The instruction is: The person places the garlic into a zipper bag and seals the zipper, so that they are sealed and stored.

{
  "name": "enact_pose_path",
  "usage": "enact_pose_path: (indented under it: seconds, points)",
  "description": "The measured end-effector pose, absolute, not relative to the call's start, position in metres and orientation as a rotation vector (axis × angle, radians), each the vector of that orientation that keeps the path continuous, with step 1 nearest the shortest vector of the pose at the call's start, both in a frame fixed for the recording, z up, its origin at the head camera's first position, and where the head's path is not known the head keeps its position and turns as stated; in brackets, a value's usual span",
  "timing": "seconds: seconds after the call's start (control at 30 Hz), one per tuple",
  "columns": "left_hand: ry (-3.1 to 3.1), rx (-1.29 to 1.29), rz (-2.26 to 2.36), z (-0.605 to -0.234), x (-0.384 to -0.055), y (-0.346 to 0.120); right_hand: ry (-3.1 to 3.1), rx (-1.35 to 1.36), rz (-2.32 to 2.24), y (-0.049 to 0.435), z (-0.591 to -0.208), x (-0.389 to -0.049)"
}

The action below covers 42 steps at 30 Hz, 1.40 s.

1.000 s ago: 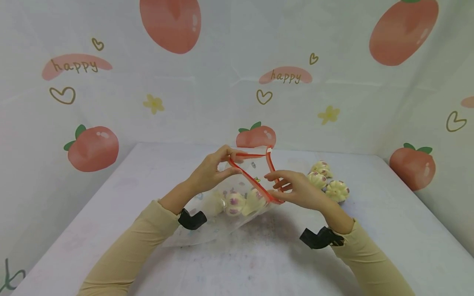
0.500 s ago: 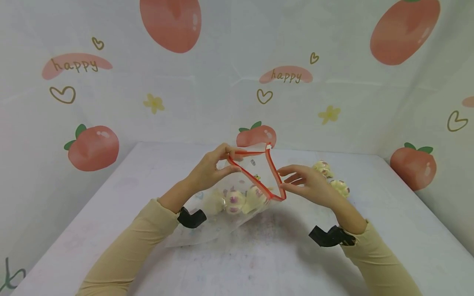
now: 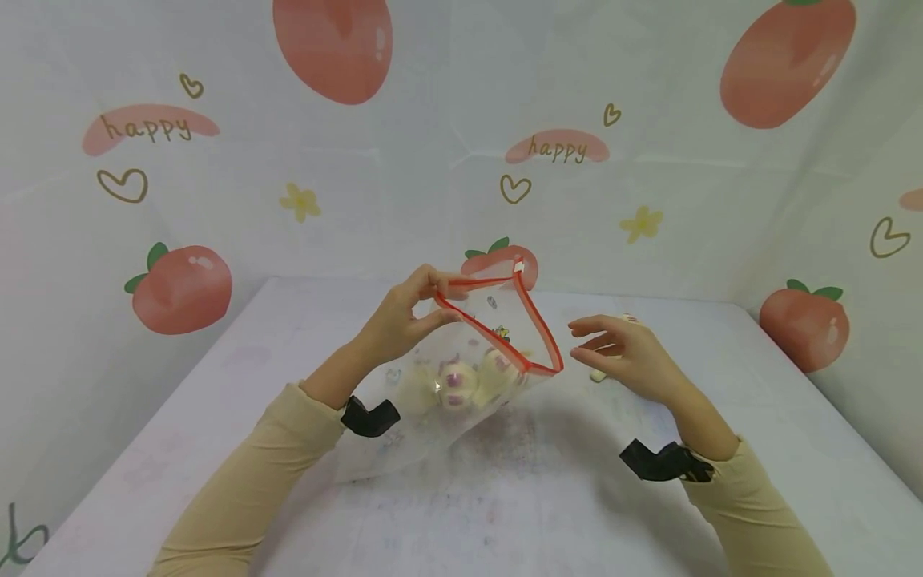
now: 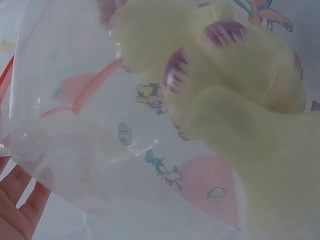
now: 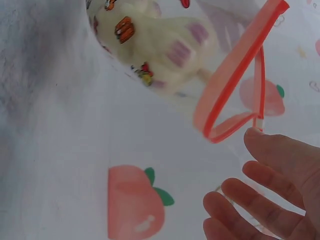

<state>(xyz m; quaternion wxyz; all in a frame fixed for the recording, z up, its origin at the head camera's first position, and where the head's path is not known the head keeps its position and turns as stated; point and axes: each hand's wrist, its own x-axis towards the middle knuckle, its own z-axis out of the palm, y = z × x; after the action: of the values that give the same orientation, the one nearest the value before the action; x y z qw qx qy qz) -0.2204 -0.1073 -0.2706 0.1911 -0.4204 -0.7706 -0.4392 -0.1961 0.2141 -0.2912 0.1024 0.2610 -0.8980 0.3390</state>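
Observation:
My left hand pinches the red-edged mouth of a clear zip bag, thumb on one side and fingers on the other. The mouth gapes toward the right. Inside lie several cream garlic bulbs with purple streaks; the left wrist view shows a garlic bulb close up through the printed plastic. My right hand is just right of the bag's mouth, fingers loosely bent, holding nothing. In the right wrist view the red zip edge is near the thumb, apparently apart from it.
Behind my right hand, mostly hidden, more garlic bulbs lie on the white table. A white cloth backdrop with printed fruit stands around the back and sides.
My right hand has drawn away from the bag's edge to the right and now covers most of the loose garlic bulbs. My left hand has lifted the bag's mouth slightly.

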Motion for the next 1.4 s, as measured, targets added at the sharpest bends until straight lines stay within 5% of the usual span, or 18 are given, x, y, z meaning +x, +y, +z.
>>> enact_pose_path:
  seconds: [1.4]
  points:
    - [-2.181, -1.229, -1.285, -0.271, -0.220, -0.105, -2.750, 0.323, 0.910, 0.301, -0.317, -0.208]
